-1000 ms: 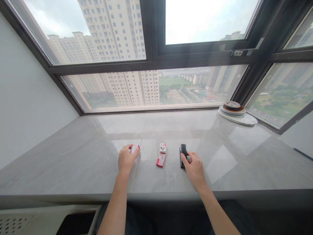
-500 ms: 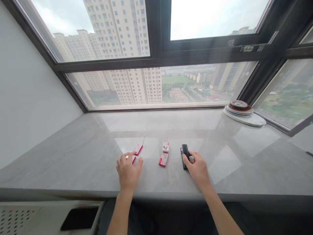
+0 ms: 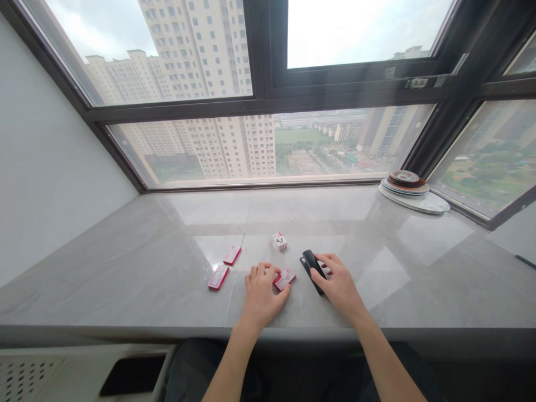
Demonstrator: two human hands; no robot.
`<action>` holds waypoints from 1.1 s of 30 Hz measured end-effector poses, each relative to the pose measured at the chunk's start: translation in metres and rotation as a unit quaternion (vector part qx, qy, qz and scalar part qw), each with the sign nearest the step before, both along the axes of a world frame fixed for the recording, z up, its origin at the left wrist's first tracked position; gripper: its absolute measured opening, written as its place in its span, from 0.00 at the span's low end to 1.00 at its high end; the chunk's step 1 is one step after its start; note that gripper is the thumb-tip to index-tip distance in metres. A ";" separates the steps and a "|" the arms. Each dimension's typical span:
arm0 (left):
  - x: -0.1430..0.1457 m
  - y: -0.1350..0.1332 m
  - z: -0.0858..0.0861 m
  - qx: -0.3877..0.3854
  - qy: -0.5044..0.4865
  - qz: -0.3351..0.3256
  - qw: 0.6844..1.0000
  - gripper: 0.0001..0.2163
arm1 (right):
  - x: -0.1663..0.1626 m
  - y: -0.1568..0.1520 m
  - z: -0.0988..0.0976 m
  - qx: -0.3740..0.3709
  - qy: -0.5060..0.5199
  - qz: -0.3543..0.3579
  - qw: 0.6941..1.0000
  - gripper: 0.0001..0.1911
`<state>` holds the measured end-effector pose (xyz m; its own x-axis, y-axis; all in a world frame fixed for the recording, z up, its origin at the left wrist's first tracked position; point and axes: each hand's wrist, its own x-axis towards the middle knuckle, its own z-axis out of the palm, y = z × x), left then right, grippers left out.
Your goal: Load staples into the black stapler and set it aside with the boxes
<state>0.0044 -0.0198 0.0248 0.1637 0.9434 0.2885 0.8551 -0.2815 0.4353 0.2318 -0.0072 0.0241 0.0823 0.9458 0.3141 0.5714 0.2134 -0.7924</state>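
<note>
1. Three flat red-and-white boxes in play on the grey counter (image 3: 146,268): the far-left box (image 3: 232,255), the near-left box (image 3: 218,277) just beside it, and the third flat box (image 3: 286,277), out between the two hands
2. One small white box (image 3: 280,241), set beyond that third flat box and well apart from the left pair
3. One black stapler (image 3: 310,262), right of the third flat box, lying aslant with its far end angled leftward
4. One stack of plates (image 3: 405,188) back in the right corner, too overlapped to count
5. Two hands at work, and here's the left hand (image 3: 262,297): back uppermost, fingers curved, thumb spread to the near side, part-open about the left end of the third flat box; whether it truly grips, I cannot tell
6. Over to the right hand (image 3: 340,283): it has the stapler pinched between thumb and fingers, forearm slanting in from the lower right
7. Front edge (image 3: 138,326) of the counter runs below both hands, the wrists close to it; bare counter stretches left of the flat boxes, right of the right hand and behind the white box up to the window frame (image 3: 263,105)
</note>
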 end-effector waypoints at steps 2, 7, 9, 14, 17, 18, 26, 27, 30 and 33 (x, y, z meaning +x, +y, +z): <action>-0.002 -0.012 0.003 -0.010 0.001 -0.076 0.997 0.20 | -0.003 0.003 0.009 -0.001 -0.010 0.059 0.998 0.21; -0.005 -0.024 0.007 -0.026 0.000 -0.144 0.989 0.30 | -0.035 0.008 0.023 -0.023 -0.041 0.138 0.989 0.20; -0.009 -0.024 0.006 -0.030 0.003 -0.139 0.990 0.29 | -0.054 0.008 0.023 -0.018 -0.060 0.134 0.989 0.19; -0.018 -0.025 0.001 -0.032 0.016 -0.112 0.993 0.31 | -0.089 0.012 0.021 0.012 -0.004 0.057 0.998 0.11; -0.023 -0.025 -0.002 -0.040 0.022 -0.093 0.995 0.32 | -0.086 0.017 0.019 0.028 0.167 0.014 0.985 0.16; -0.024 -0.025 -0.002 -0.044 0.022 -0.091 0.995 0.32 | -0.079 0.018 0.018 0.032 0.220 -0.005 0.975 0.19; -0.027 -0.025 0.002 -0.071 0.016 -0.108 0.991 0.25 | 0.028 0.006 -0.018 -0.147 0.254 -0.126 0.948 0.26; -0.026 -0.025 0.002 -0.076 0.013 -0.111 0.991 0.22 | 0.037 0.000 -0.021 -0.179 0.227 -0.124 0.949 0.27; -0.023 -0.024 0.001 -0.092 0.004 -0.114 0.989 0.17 | 0.040 -0.018 -0.020 -0.256 0.147 -0.062 0.953 0.31; -0.020 -0.023 -0.002 -0.097 -0.008 -0.110 0.989 0.14 | 0.015 -0.030 -0.014 -0.307 0.098 0.060 0.945 0.30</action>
<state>-0.0153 -0.0426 0.0226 0.3678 0.9234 0.1093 0.7753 -0.3694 0.5123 0.2468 -0.0376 0.0101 -0.0370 0.9509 -0.3074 0.4018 -0.2674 -0.8758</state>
